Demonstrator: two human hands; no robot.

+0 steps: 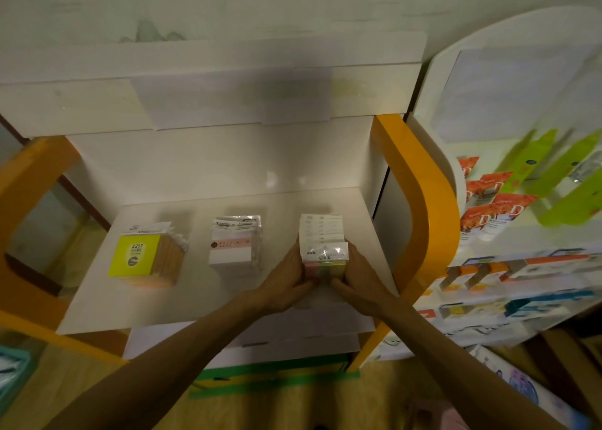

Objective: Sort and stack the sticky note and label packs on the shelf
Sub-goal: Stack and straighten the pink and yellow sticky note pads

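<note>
my left hand point(288, 275) and right hand point(353, 276) pinch the sticky note stack point(322, 247) from both sides, right end of the shelf point(97, 306). light, slick-wrapped, likely to slide apart — i'd squeeze low on the sides.

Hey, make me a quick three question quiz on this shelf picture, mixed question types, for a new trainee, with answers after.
1. True or false: the yellow-fronted stack stands at the left end of the shelf.
2. How many stacks of packs stand on the shelf?
3. Which stack do the left hand and right hand hold between them? A) the yellow-fronted stack B) the middle pink-banded stack C) the right multicoloured stack

Key: 1 true. 2 three. 3 C.
</note>
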